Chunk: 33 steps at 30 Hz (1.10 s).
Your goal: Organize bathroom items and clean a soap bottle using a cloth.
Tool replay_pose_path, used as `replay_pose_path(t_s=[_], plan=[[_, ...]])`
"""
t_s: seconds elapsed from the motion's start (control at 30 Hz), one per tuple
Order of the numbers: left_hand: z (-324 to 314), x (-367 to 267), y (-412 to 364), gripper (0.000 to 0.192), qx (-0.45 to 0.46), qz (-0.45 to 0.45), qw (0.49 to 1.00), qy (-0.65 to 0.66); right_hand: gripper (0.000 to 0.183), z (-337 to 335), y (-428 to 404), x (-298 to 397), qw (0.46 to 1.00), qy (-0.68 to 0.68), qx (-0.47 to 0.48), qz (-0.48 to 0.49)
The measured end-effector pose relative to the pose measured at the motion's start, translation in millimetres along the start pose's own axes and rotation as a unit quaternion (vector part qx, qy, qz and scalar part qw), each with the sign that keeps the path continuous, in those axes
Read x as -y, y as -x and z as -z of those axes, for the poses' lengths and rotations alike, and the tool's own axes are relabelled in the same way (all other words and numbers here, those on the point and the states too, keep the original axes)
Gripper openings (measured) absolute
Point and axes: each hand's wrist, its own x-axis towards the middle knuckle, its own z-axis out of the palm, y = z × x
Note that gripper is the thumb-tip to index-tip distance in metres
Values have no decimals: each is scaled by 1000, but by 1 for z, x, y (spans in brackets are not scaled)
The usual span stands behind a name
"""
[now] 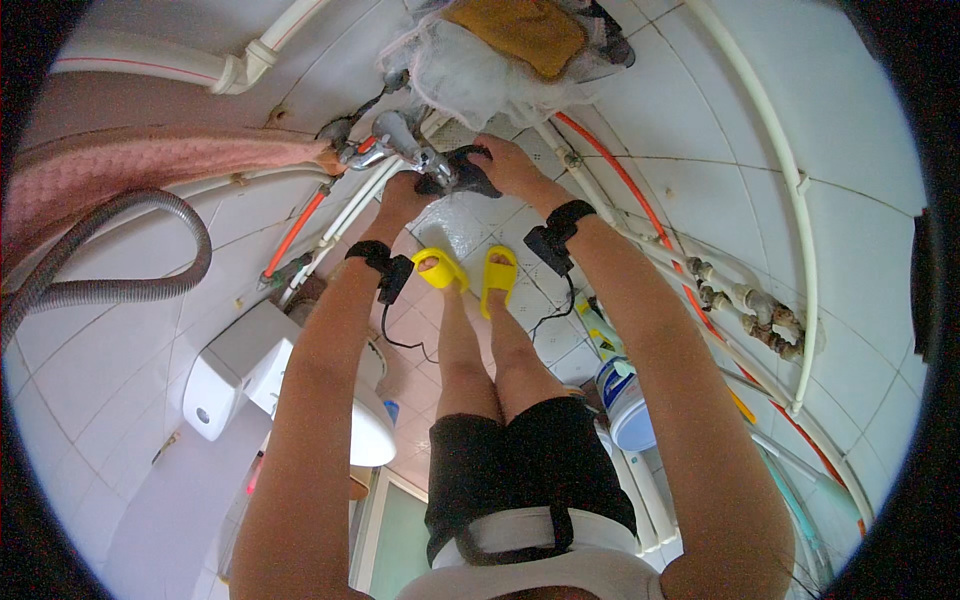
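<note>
Both my hands are stretched out in front of me beneath a chrome wall tap (397,139). A dark, limp item, apparently a black cloth (474,178), hangs between them, right at the spout. My left hand (405,196) grips its left end, with the fingers partly hidden behind the cloth and wrist. The other end is in my right hand (508,166), slightly higher. Under the cloth, the floor tiles (454,225) look wet and shiny. Whether water is flowing from the spout is hard to make out.
A pink towel (172,154) and grey corrugated hose (196,232) hang at left. White mesh (465,75) with a mustard cloth (525,34) hangs ahead. A toilet (371,427) stands lower left, a paint bucket (626,412) at right. Orange pipe (630,176) follows the right wall.
</note>
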Motion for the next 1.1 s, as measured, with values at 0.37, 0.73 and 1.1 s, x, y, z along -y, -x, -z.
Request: replay_pose_path(t_s=[0.37, 0.73, 1.1], plan=[[-16, 24, 16, 29, -45, -19, 967, 249, 32, 15, -7, -31, 998, 53, 41, 6], [3, -9, 37, 23, -47, -3, 968, 247, 35, 20, 2, -21, 994, 61, 85, 20], [-3, 8, 45, 26, -76, 0, 983, 170, 71, 62, 51, 71, 987, 119, 63, 83]])
